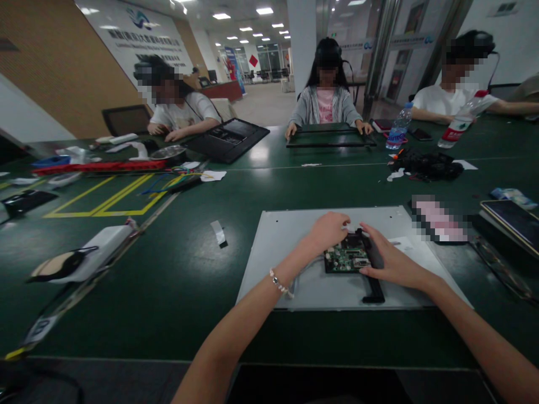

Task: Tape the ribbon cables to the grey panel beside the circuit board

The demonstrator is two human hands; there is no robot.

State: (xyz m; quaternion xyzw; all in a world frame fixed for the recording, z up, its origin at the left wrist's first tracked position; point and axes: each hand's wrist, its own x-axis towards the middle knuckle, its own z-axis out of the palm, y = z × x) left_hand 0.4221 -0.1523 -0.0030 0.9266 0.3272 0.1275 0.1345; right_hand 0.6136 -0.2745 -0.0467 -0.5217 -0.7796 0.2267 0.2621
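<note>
A green circuit board in a black housing lies on a flat light-grey panel in front of me. My left hand is at its upper edge, with the fingers pinched together around something small and whitish that I cannot make out. My right hand spans the board's right side, finger at the upper corner and thumb at the lower one, gripping it. From under that side a black L-shaped bracket extends toward me. A grey cable runs beside my left wrist.
Right of the panel lie a pink phone, glasses and a dark notebook. A silvery strip is to the left, beyond it a white box. Across the table, several people sit near a black frame and bottles.
</note>
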